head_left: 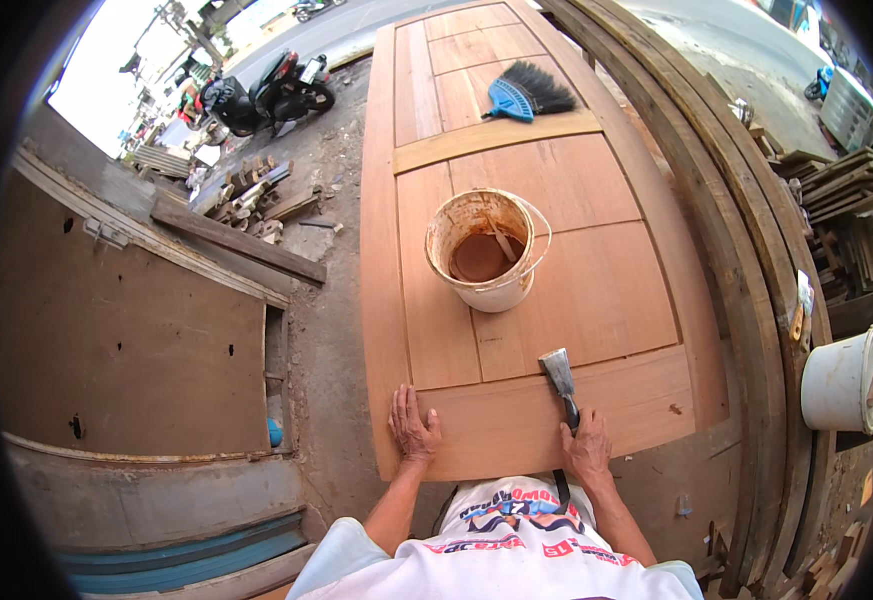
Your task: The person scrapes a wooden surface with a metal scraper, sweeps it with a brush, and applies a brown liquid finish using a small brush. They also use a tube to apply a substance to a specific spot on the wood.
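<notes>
A panelled wooden door point(556, 285) lies flat in front of me. My left hand point(414, 425) rests on its near left corner, fingers stretched out over the wood. In my right hand point(586, 443) is a putty knife point(558, 375), gripped by its dark handle, with the wide metal blade pointing away over the near rail. Farther up the door stands a white bucket point(496, 296), smeared inside with reddish-brown paste; a stick or tool leans in it. A blue brush head with black bristles point(541, 92) lies on the far part of the door.
Long timber beams point(726, 240) run along the door's right side. A second white bucket point(841, 385) and a wooden-handled scraper point(798, 312) are on the right. A brown cabinet point(136, 340) stands at left, wood scraps point(256, 200) and a parked motorcycle point(276, 95) beyond it.
</notes>
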Tool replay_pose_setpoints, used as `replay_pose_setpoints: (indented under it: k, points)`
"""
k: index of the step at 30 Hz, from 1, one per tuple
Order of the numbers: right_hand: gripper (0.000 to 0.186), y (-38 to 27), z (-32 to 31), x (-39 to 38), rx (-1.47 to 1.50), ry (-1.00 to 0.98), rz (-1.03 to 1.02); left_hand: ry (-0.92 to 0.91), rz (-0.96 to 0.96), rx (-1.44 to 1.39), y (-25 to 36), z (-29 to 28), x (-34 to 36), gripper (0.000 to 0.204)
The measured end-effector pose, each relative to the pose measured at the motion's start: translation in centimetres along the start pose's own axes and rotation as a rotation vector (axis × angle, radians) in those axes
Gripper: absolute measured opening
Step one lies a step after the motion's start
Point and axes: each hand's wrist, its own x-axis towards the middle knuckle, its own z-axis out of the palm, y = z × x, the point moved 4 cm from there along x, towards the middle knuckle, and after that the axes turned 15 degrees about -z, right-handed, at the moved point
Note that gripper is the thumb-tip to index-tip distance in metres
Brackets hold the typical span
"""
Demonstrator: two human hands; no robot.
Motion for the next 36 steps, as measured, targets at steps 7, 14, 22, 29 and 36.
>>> replay_pose_setpoints:
  k: [7,14,22,29,36]
  points:
    - [0.037,-0.9,0.5,0.3,-0.030,0.009,-0.042,-0.112,0.009,0.134,-2.3,1.2,-0.3,0.082]
    - [0.036,0.0,1.1,0.0,-0.020,0.065,-0.027,-0.203,0.215,0.110,0.6,1.9,-1.9,0.086]
    - [0.035,-2.1,0.2,0.4,-0.123,0.052,0.030,-0.806,0.733,-0.370,4.8,2.5,-7.7,0.060]
    - [0.033,-2.5,1.3,-0.3,-0.244,0.147,0.058,-0.290,0.390,-0.175,-1.0,-2.7,-0.6,0.087]
    - [0.036,-3.8,1.5,-0.3,-0.190,0.124,0.107,-0.378,0.398,0.032,-5.6,-1.4,1.4,0.097]
